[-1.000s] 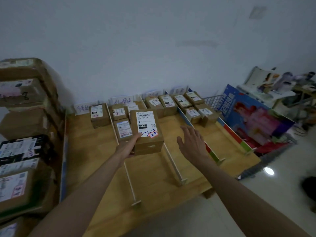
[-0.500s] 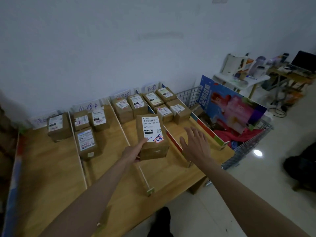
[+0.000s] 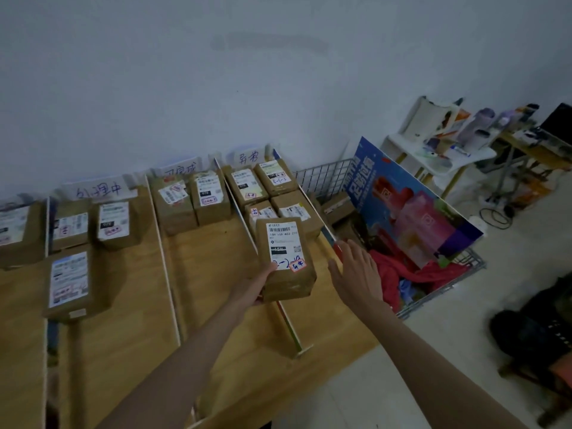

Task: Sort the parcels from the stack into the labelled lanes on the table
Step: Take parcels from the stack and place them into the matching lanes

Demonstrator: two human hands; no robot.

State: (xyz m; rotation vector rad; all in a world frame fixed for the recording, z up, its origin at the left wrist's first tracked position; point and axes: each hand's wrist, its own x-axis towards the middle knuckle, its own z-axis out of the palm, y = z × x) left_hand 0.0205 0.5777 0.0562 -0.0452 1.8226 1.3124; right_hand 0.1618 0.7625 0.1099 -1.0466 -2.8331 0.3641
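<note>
While the table (image 3: 130, 320) is stretching out under thin white dividers, a lone parcel (image 3: 69, 281) is lying in the near part of the lane marked by a handwritten sign (image 3: 99, 190), with two more boxes (image 3: 93, 224) sitting behind it and bare wood showing in front. In the next lane, two parcels (image 3: 192, 201) are standing against the wall, leaving open board all the way to the near edge. The left hand (image 3: 253, 289) is gripping the held parcel (image 3: 286, 258) by its near left corner, thumb lying on the white label and fingers curling underneath, so most of the box is projecting forward and to the right of the hand, raised over the divider (image 3: 288, 323). Just behind it, four parcels (image 3: 272, 196) are filling the back of the rightmost lane. The right hand (image 3: 359, 274) is hovering with fingers spread and holding nothing, just beside the held parcel, above the table's right edge. Beyond that edge a wire basket (image 3: 445, 280) is holding red cloth and a colourful poster (image 3: 414, 212).
</note>
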